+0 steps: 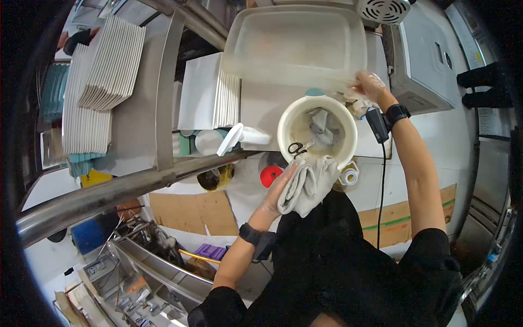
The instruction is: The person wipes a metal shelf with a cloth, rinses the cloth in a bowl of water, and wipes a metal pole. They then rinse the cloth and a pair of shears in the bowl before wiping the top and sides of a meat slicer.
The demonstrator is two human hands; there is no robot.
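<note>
My left hand (276, 192), in a clear glove, is closed on a folded grey cloth (309, 185) at the near rim of a cream bucket (284, 126). Inside the bucket lie another grey cloth (322, 128) and, by the near wall, scissors (296, 149) with black handles. My right hand (371, 87), also gloved, reaches beyond the bucket and grips the near right corner of a large translucent plastic tub (294, 46). Its fingertips are partly hidden at the tub's edge. Crumpled pale cloth or plastic (357, 103) lies just under that hand.
White stacked trays (210, 92) and a white spray bottle (243, 137) are left of the bucket. A grey-white appliance (425, 60) stands at right. A metal rail (109, 185) crosses the left side. A cable (382, 191) hangs from my right wrist. Another person's dark-clothed legs (482, 87) show far right.
</note>
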